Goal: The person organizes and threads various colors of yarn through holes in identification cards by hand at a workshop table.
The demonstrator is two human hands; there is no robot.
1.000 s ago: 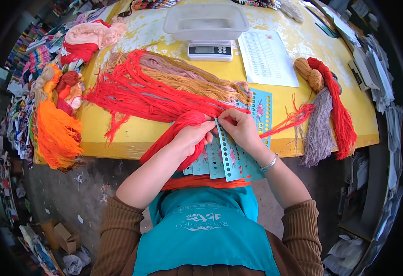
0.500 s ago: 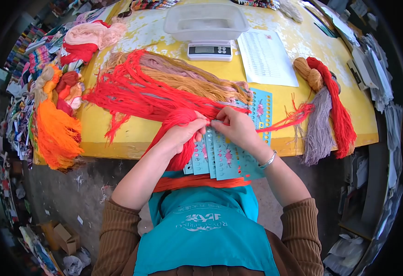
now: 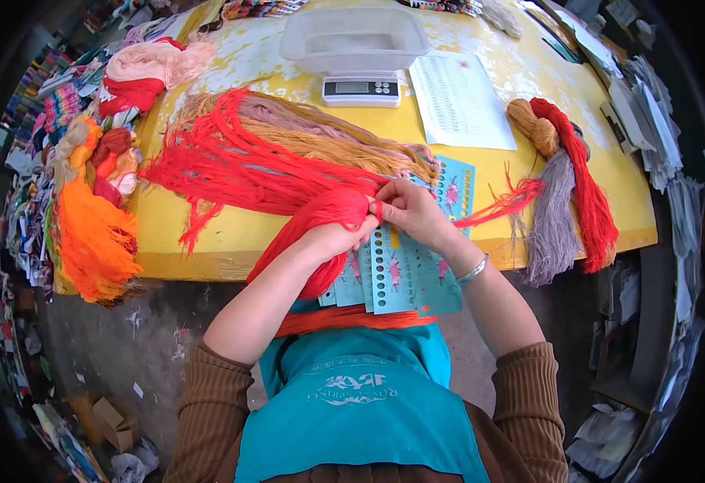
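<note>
Yellow table (image 3: 489,173) sits past our left fingers (image 3: 362,233) and right fingers (image 3: 391,193), both pinched close on red thread (image 3: 320,219); let's tug gently, avoiding knots.

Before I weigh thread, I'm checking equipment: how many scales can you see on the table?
1: the white scale, at the near edge of the clear tub. Any under the piled thread would be hidden.

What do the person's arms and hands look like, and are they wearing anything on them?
Both arms have brown, ribbed sleeves that end near the elbows: the left sleeve and the right sleeve match. The left hand and right hand wear no gloves. A shiny, silver-coloured bracelet circles the right wrist.
</note>
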